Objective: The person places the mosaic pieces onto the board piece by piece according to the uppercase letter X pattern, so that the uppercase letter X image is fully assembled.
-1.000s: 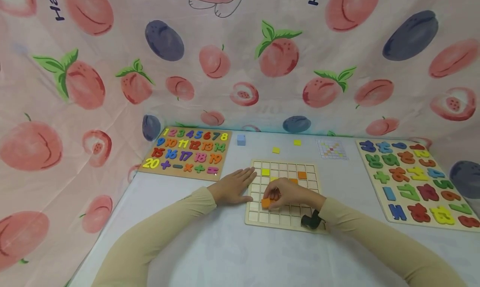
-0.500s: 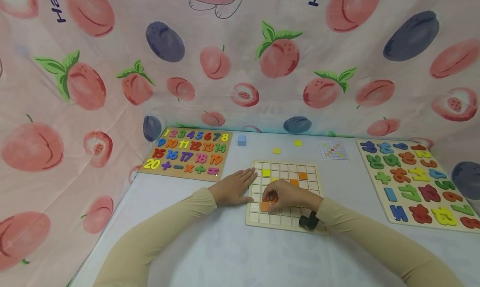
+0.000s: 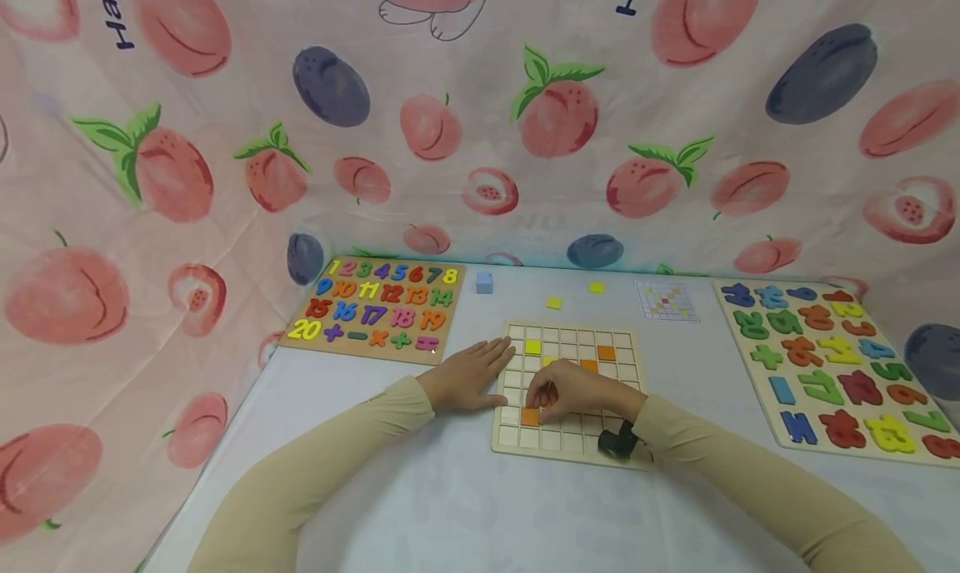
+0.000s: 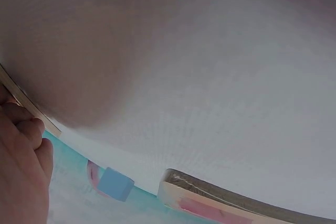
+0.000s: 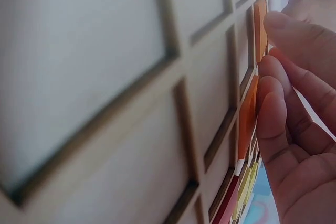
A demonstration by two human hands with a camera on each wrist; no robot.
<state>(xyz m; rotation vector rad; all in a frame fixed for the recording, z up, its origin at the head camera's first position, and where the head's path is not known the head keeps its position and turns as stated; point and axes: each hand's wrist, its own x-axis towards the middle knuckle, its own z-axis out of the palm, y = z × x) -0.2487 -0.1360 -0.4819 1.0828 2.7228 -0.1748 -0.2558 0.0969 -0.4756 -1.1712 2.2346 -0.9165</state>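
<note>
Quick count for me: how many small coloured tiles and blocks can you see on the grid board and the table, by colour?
Orange square tiles: 3
Yellow square tiles: 4
Light blue block: 1
Total in view: 8

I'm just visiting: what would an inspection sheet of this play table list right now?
Surface: pale table.
Job's things: wooden grid board; orange tile lies in a cell; more orange and yellow tiles sit in cells farther back.
Clutter: number puzzle, shape puzzle, blue cube, two loose yellow tiles, pattern card.
Grips: left hand lies flat at the board's edge; right hand has its fingertips at the orange tile.
Cables: nothing seen.
Surroundings: fruit-print cloth.
</note>
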